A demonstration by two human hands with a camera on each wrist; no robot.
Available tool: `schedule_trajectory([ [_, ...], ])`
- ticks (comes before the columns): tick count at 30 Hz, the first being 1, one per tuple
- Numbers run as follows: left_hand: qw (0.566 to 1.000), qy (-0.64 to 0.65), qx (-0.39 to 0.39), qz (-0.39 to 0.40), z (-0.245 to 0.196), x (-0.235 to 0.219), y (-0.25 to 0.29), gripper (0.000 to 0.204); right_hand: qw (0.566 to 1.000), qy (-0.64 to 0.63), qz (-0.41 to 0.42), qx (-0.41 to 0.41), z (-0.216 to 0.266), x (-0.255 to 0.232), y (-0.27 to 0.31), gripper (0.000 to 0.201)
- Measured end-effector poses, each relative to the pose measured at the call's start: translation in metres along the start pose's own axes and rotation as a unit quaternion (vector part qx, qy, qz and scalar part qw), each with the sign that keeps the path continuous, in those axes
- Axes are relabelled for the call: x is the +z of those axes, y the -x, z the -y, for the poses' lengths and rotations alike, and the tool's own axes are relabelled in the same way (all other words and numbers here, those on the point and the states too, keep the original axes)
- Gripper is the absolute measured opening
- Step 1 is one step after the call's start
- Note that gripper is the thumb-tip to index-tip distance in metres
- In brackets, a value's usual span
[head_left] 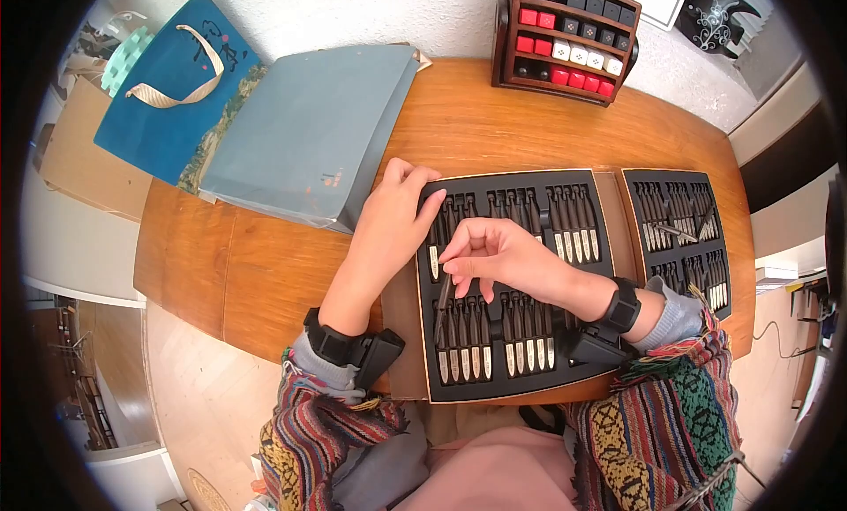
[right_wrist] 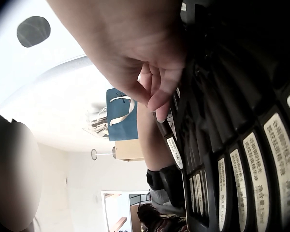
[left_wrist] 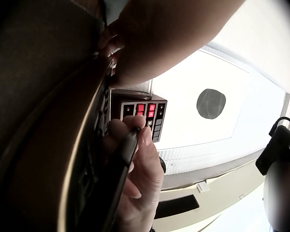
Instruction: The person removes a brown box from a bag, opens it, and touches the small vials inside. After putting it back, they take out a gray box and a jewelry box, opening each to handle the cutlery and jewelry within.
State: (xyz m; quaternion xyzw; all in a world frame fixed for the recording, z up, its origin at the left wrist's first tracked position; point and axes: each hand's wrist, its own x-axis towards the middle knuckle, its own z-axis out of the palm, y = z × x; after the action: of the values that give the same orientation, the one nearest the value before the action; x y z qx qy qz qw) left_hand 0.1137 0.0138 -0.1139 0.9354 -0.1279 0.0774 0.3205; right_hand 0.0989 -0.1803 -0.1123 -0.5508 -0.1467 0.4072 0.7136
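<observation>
Head view: top of 1 rack (head_left: 549, 88) cut off; vial labels' (head_left: 529, 354) print too small.

There is room to pass between the larger tray (head_left: 520, 389) and the wooden rack (head_left: 502, 45), but the grey-blue box (head_left: 300, 127) hems in the left side and the right forearm (head_left: 572, 286) crosses the tray, seemingly low.

Looked glossy on the wooden counter (head_left: 468, 114), rough on the twelve-o'clock wall (head_left: 441, 17), matt on the plastic tray (head_left: 494, 389) at four, woven on the cloth sleeve (head_left: 304, 432) at seven.
</observation>
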Motion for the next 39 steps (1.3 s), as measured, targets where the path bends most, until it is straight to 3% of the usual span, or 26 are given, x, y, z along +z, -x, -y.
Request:
schedule_trajectory([
  [19, 1.000, 0.003, 0.002, -0.004, 0.000, 0.000, 0.000, 0.022, 0.995, -0.055, -0.059, -0.052, 0.005, 0.005, 0.005, 0.014],
  [25, 1.000, 0.007, 0.009, -0.006, 0.001, 0.000, 0.000, 0.021, 0.998, -0.038, 0.010, -0.048, 0.006, -0.002, 0.004, 0.022],
  [34, 1.000, 0.006, 0.012, -0.008, 0.000, 0.000, 0.000, 0.020, 0.995, -0.067, -0.010, -0.078, 0.010, -0.007, 0.002, 0.024],
  [39, 1.000, 0.002, -0.001, 0.009, 0.002, -0.001, 0.000, 0.021, 0.996, -0.037, 0.077, -0.023, 0.009, -0.004, 0.003, 0.024],
])
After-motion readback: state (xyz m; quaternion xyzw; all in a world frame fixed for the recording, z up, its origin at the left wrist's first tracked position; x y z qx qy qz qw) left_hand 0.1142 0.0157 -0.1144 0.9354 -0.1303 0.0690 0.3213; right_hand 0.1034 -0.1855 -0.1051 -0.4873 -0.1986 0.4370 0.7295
